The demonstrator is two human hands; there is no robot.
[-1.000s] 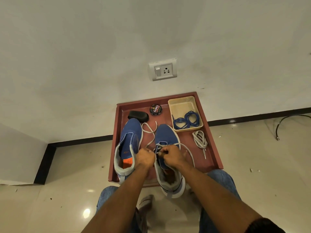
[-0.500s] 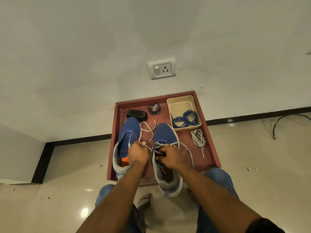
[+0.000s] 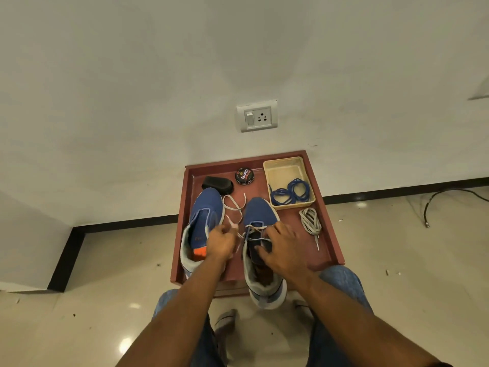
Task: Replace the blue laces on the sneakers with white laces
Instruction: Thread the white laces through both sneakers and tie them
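White lace goes into the right sneaker, right under both hands

The right sneaker [image 3: 260, 234] lies on the red tray [image 3: 328, 242], toe at 12 o'clock and heel at 6 o'clock, so its row of holes runs straight away from the person. The white lace [image 3: 232, 207] crosses its first holes, and the loose end trails off toward 10 o'clock. The left hand [image 3: 221, 241] pinches that loose end just beside the shoe. The right hand [image 3: 284, 250] rests on the shoe's tongue, fingers bent, and is the nearer one. The left sneaker [image 3: 203, 223] has no lace. The blue laces [image 3: 289, 192] lie in the beige tub [image 3: 284, 165] at 1 o'clock.
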